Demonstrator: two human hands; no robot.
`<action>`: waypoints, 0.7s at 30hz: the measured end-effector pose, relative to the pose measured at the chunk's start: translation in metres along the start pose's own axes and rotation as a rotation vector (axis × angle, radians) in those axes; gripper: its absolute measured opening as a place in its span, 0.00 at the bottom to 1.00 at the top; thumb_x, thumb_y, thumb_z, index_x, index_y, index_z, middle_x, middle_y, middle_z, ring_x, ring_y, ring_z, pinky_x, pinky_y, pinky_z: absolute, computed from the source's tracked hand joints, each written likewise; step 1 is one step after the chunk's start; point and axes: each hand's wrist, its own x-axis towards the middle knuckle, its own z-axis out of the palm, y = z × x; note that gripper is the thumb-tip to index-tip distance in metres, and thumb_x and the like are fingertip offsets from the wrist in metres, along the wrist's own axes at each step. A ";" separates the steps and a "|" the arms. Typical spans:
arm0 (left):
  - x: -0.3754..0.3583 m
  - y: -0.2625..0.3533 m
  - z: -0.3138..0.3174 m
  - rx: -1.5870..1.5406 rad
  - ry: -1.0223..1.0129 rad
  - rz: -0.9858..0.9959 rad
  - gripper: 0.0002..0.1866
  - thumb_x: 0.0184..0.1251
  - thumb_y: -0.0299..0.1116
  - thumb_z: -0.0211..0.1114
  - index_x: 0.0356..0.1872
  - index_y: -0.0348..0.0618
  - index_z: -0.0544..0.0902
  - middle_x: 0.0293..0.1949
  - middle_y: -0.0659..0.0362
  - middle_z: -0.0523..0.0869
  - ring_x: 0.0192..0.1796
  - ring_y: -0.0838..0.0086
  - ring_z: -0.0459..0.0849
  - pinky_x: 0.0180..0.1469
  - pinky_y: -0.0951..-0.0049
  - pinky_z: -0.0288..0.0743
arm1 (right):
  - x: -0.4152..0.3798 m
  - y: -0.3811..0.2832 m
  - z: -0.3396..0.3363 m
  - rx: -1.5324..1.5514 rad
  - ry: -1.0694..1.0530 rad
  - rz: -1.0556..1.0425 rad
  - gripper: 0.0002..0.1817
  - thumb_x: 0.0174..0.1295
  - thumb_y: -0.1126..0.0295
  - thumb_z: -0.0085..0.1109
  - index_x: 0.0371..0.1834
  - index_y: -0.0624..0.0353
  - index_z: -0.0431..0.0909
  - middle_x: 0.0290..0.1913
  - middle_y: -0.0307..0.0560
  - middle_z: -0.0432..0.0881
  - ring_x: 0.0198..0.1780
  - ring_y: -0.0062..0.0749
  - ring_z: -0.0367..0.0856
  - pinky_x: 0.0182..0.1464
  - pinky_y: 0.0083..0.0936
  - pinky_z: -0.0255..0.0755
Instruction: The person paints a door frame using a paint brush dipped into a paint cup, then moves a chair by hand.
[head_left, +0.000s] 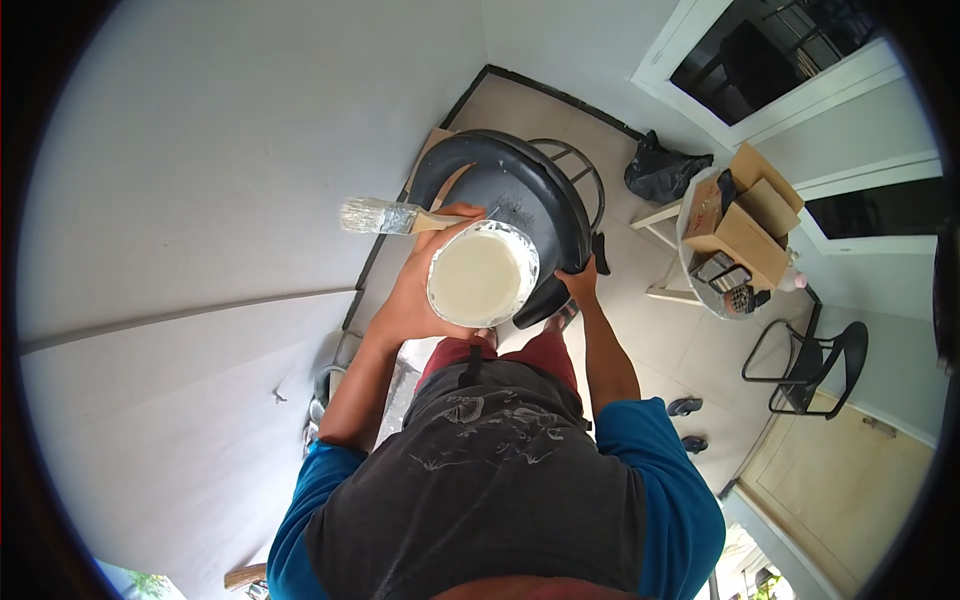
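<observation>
There's your left hand (412, 292), wrapped round the tub (520, 239) of pale liquid (478, 275) with the paintbrush (398, 217) tucked along the fingers — tub in front of you, seen over the black chair (566, 195). Your right hand (582, 284) grips that chair's edge. The tub looks weighty, sloshy, slick at its smeared rim: best cupped low on its side. Its base and the brush handle's end are hidden.

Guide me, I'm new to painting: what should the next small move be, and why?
Probably nudge the black chair with the right hand, keeping the paint tub level: that hand grips the chair's edge, while the left hand holds the open tub and the paintbrush.
</observation>
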 end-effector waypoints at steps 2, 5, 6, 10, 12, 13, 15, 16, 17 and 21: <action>-0.009 -0.003 -0.008 -0.090 0.015 -0.020 0.59 0.28 0.40 0.88 0.73 0.41 0.72 0.73 0.46 0.70 0.77 0.54 0.67 0.77 0.55 0.59 | -0.017 0.002 0.006 -0.006 0.035 0.000 0.45 0.38 0.70 0.84 0.63 0.62 0.69 0.56 0.57 0.83 0.55 0.48 0.84 0.58 0.38 0.77; -0.027 -0.011 -0.019 -0.111 0.005 -0.016 0.56 0.30 0.37 0.87 0.71 0.40 0.73 0.72 0.47 0.71 0.76 0.54 0.68 0.76 0.55 0.60 | -0.047 0.012 0.008 -0.069 0.034 0.036 0.45 0.37 0.70 0.84 0.62 0.62 0.70 0.55 0.57 0.83 0.56 0.47 0.83 0.59 0.38 0.77; -0.032 -0.011 -0.019 -0.125 -0.010 -0.018 0.56 0.30 0.37 0.87 0.71 0.40 0.73 0.72 0.47 0.71 0.76 0.54 0.68 0.76 0.55 0.60 | -0.054 0.014 0.007 -0.050 0.037 0.020 0.44 0.37 0.70 0.85 0.61 0.62 0.70 0.55 0.57 0.83 0.55 0.48 0.83 0.58 0.39 0.77; -0.042 0.003 -0.016 -0.154 0.013 -0.098 0.52 0.32 0.35 0.86 0.68 0.38 0.73 0.71 0.47 0.71 0.76 0.54 0.68 0.76 0.56 0.62 | -0.086 0.014 -0.006 -0.050 0.034 0.028 0.43 0.37 0.69 0.86 0.59 0.62 0.71 0.54 0.56 0.83 0.55 0.48 0.83 0.58 0.40 0.77; -0.046 0.006 -0.010 -0.148 0.023 -0.082 0.51 0.33 0.35 0.87 0.67 0.38 0.73 0.70 0.47 0.71 0.74 0.55 0.70 0.75 0.57 0.63 | -0.103 0.019 -0.013 -0.054 0.047 0.060 0.43 0.37 0.68 0.86 0.58 0.62 0.71 0.53 0.57 0.83 0.55 0.48 0.83 0.57 0.40 0.77; -0.049 0.009 -0.006 -0.154 0.019 -0.080 0.51 0.33 0.35 0.87 0.67 0.38 0.73 0.70 0.47 0.71 0.74 0.55 0.70 0.75 0.57 0.63 | -0.113 0.023 -0.016 -0.040 0.049 0.074 0.43 0.37 0.68 0.86 0.58 0.62 0.71 0.53 0.57 0.83 0.55 0.48 0.83 0.57 0.40 0.77; -0.058 0.017 0.004 -0.204 0.043 -0.146 0.50 0.34 0.34 0.87 0.66 0.38 0.73 0.70 0.47 0.72 0.73 0.57 0.71 0.73 0.59 0.65 | -0.137 0.035 -0.025 -0.025 0.063 0.100 0.43 0.37 0.68 0.86 0.59 0.63 0.70 0.53 0.57 0.83 0.54 0.48 0.83 0.57 0.40 0.77; -0.061 0.020 0.011 -0.212 0.031 -0.141 0.50 0.34 0.34 0.87 0.66 0.38 0.73 0.70 0.47 0.72 0.73 0.57 0.71 0.73 0.59 0.65 | -0.149 0.038 -0.029 -0.021 0.074 0.094 0.44 0.37 0.68 0.86 0.59 0.63 0.70 0.54 0.58 0.82 0.55 0.48 0.83 0.58 0.40 0.77; -0.066 0.023 0.017 -0.198 0.024 -0.129 0.50 0.33 0.33 0.88 0.66 0.38 0.73 0.70 0.48 0.71 0.72 0.58 0.72 0.72 0.60 0.66 | -0.160 0.042 -0.034 -0.014 0.085 0.089 0.44 0.37 0.68 0.86 0.60 0.64 0.70 0.54 0.58 0.82 0.55 0.48 0.83 0.58 0.40 0.78; -0.092 0.036 0.040 -0.233 -0.038 -0.263 0.51 0.33 0.32 0.88 0.66 0.38 0.73 0.70 0.48 0.70 0.72 0.60 0.72 0.71 0.62 0.67 | -0.215 0.053 -0.059 -0.011 0.125 0.200 0.46 0.37 0.69 0.86 0.62 0.65 0.69 0.56 0.59 0.81 0.58 0.48 0.82 0.60 0.40 0.78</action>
